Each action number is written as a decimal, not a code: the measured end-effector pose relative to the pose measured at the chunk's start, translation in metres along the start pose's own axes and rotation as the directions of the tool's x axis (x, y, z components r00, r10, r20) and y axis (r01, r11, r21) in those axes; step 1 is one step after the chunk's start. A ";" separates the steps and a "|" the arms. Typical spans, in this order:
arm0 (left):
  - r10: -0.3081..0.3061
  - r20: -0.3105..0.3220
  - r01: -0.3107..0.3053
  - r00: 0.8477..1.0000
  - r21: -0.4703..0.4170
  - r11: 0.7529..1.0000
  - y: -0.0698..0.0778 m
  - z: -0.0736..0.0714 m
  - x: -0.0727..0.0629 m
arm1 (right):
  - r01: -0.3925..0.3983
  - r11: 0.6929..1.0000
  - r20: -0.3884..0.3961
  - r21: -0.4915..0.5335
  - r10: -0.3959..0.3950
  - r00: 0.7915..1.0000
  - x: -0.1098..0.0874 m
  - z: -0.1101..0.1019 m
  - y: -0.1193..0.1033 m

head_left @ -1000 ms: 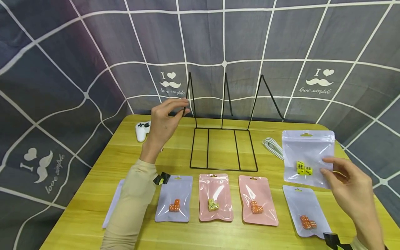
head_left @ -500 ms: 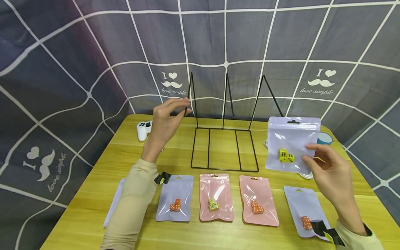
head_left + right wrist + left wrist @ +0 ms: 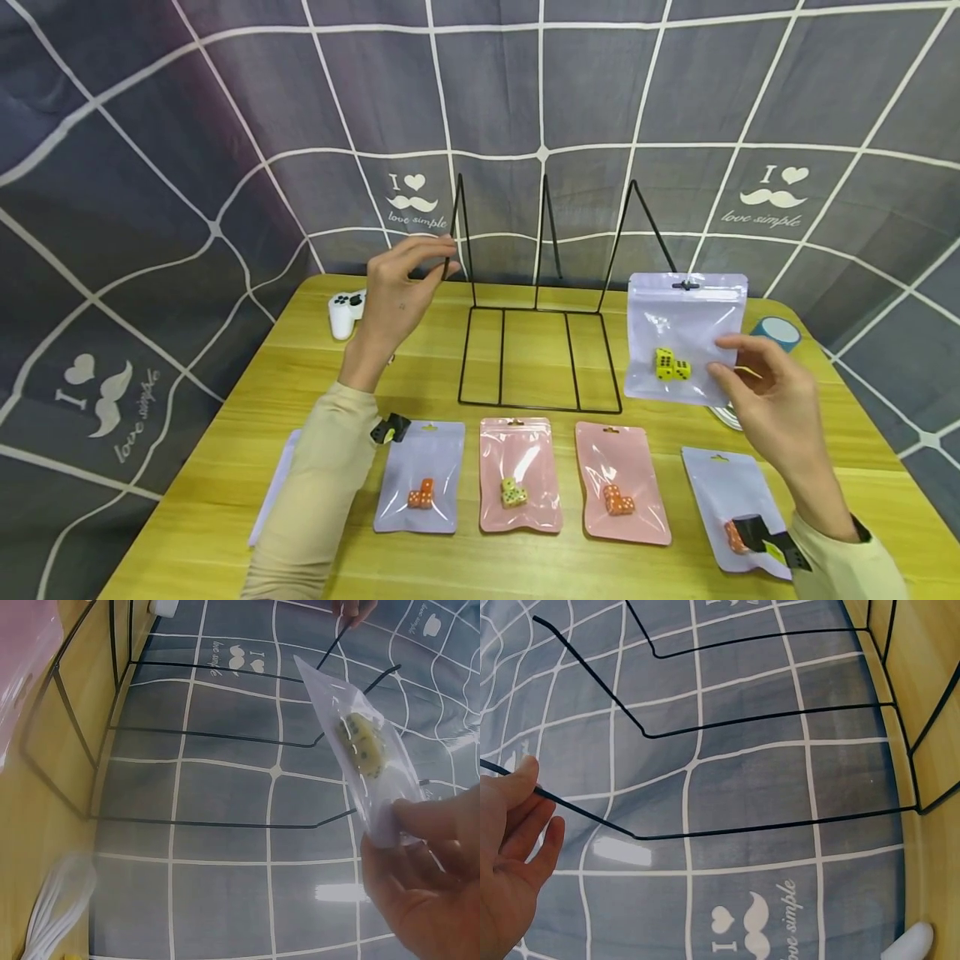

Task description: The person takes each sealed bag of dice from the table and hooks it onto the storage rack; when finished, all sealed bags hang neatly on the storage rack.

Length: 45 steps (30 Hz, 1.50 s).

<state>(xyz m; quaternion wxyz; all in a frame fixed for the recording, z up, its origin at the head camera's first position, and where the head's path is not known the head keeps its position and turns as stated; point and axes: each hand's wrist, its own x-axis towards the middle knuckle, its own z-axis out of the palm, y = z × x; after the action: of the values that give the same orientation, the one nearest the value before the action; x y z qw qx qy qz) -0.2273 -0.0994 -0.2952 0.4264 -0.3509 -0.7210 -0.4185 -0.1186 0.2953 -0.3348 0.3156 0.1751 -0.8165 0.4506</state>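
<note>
A black wire rack stands at the back of the table, with three slanted prongs. My left hand pinches the left prong near its end between thumb and fingers, as the left wrist view also shows. By its right edge, my right hand pinches a lilac zip bag with yellow dice inside. This bag hangs upright in the air, its top hole right at the tip of the right prong. The right wrist view shows the bag edge-on beside the prongs.
Along the front lie a lilac bag, two pink bags and another lilac bag, each with dice. One more lilac bag is partly behind my left sleeve. A white game controller, a blue-sided roll and a white cable lie farther back.
My right hand has carried the lilac bag left and up from the right side to the right prong's tip, slowing lately. The left hand keeps its pinch on the left prong.
</note>
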 end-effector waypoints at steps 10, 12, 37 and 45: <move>0.006 0.011 -0.006 1.000 0.008 1.000 -0.003 0.000 -0.001 | -0.019 1.000 0.003 -0.002 0.019 1.000 0.012 0.011 0.008; 0.006 0.017 -0.006 1.000 0.008 1.000 -0.003 0.000 -0.002 | -0.035 0.999 -0.002 0.000 0.035 0.999 0.015 0.014 0.009; 0.013 0.023 -0.013 1.000 -0.007 1.000 -0.008 0.002 -0.001 | -0.171 0.985 -0.017 0.014 0.171 0.985 0.056 0.042 0.022; 0.007 0.020 -0.007 1.000 -0.014 1.000 -0.014 0.002 -0.002 | -0.168 0.985 -0.017 0.040 0.168 0.986 0.067 0.053 0.030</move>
<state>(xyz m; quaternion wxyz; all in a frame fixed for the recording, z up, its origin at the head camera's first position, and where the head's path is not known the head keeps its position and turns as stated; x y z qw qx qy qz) -0.2395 -0.1035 -0.3024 0.4181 -0.3608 -0.7211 -0.4184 -0.2040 0.2658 -0.3292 0.2815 0.1070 -0.8161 0.4932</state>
